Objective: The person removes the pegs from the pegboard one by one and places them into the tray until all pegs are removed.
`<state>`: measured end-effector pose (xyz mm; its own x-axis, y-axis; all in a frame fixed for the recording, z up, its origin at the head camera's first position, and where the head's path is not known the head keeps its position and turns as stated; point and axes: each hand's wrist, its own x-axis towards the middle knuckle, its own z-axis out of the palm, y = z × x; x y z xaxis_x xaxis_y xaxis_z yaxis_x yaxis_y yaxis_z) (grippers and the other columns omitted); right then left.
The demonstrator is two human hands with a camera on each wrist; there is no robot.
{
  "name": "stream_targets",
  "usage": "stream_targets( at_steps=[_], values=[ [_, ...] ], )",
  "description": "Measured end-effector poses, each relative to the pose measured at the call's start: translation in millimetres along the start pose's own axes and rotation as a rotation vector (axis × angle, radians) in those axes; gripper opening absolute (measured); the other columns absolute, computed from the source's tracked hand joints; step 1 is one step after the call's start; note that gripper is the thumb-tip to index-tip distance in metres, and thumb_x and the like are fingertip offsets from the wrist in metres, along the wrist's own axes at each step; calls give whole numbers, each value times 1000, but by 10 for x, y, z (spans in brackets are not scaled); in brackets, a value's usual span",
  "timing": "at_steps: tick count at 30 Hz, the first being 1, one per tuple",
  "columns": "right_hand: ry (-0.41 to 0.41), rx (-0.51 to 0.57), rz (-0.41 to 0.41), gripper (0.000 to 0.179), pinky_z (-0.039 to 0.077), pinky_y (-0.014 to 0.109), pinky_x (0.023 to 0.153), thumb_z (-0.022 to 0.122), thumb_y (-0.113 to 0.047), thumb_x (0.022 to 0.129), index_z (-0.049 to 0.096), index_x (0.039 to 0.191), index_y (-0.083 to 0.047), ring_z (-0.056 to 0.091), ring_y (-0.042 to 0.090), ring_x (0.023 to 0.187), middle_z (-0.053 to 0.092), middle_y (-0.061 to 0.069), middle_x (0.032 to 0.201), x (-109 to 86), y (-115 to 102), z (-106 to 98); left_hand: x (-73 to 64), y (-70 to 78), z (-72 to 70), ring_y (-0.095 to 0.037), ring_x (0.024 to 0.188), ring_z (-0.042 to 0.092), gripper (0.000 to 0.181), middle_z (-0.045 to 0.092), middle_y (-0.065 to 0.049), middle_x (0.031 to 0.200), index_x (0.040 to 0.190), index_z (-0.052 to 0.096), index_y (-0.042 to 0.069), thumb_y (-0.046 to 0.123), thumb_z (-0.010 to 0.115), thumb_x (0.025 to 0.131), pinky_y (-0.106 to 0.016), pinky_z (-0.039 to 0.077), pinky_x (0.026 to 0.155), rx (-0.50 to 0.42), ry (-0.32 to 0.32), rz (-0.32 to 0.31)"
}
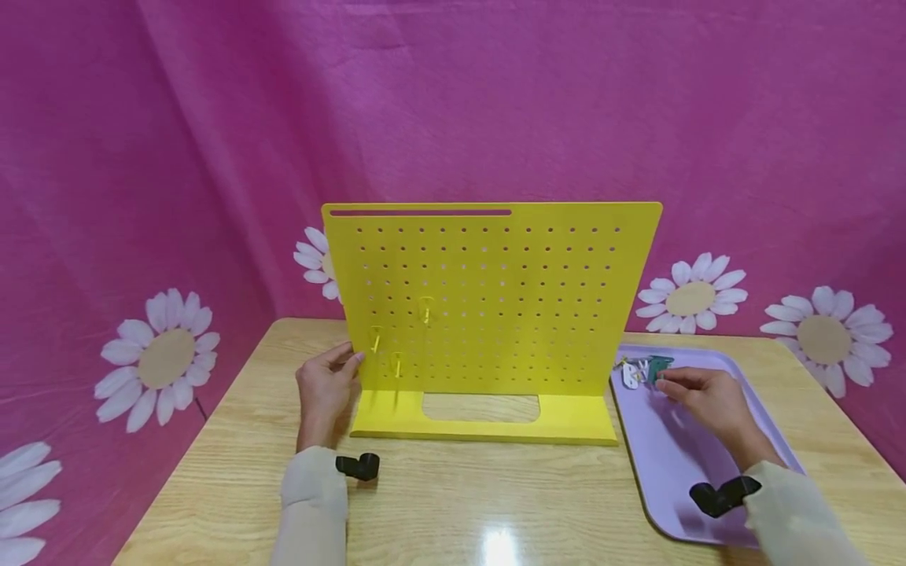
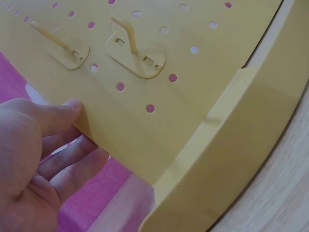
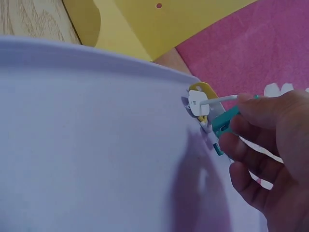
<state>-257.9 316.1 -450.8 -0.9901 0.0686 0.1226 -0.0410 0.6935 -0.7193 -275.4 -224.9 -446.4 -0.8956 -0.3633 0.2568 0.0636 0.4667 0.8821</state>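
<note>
A yellow pegboard point(image 1: 488, 299) stands upright on its base. My left hand point(image 1: 327, 389) grips its left edge, thumb on the front face and fingers behind. Near that hand, yellow hooks point(image 2: 133, 46) sit in the board's lower left holes; a further yellow hook point(image 1: 426, 310) is higher up. Over the far end of the purple tray point(image 1: 679, 472), my right hand point(image 1: 711, 401) pinches a green hook point(image 3: 224, 121) between thumb and fingers. Beside it lie a white hook point(image 3: 197, 102) and a yellow piece point(image 3: 208, 91); the fingers partly hide the green one.
The tray rests on the wooden table point(image 1: 453, 503), right of the pegboard. Behind the table hangs a pink cloth point(image 1: 488, 102) with white flowers. A wide cutout opens in the pegboard's base.
</note>
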Motion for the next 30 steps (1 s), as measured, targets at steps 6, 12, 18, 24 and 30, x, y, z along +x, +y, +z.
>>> stream_targets(
  at_steps=[6, 12, 18, 24, 30],
  values=[
    [-45, -2, 65, 41, 52, 25, 64, 68, -24, 97, 67, 123, 8, 64, 23, 86, 71, 18, 105, 25, 50, 43, -4, -1, 11, -23, 86, 68, 28, 75, -10, 100, 119, 75, 8, 16, 74, 93, -35, 57, 74, -1, -1, 22],
    [-76, -32, 67, 45, 53, 28, 67, 66, -26, 98, 62, 129, 6, 62, 28, 88, 69, 18, 106, 101, 37, 13, 0, -2, 12, -24, 86, 68, 28, 75, -9, 100, 120, 75, 9, 16, 74, 93, -35, 57, 74, 7, 8, 26],
    [-34, -35, 20, 47, 53, 27, 62, 65, -29, 99, 61, 130, 6, 65, 32, 86, 70, 21, 102, 88, -70, -33, 10, -20, 0, -23, 87, 68, 28, 75, -9, 101, 120, 74, 9, 16, 74, 93, -36, 57, 76, 6, 6, 16],
    [26, -19, -88, 45, 53, 23, 62, 67, -28, 98, 64, 126, 6, 69, 34, 84, 72, 20, 99, 32, -267, -40, 9, -20, -2, -24, 89, 67, 29, 75, -8, 102, 122, 74, 10, 16, 74, 93, -37, 57, 78, -4, 2, -3],
    [44, 28, -139, 44, 56, 27, 61, 69, -31, 97, 67, 125, 1, 68, 27, 82, 72, 17, 101, -16, -574, 1, 1, -1, 4, -24, 92, 66, 30, 74, -8, 104, 123, 73, 11, 17, 73, 94, -39, 57, 81, -16, -6, -26]
  ],
)
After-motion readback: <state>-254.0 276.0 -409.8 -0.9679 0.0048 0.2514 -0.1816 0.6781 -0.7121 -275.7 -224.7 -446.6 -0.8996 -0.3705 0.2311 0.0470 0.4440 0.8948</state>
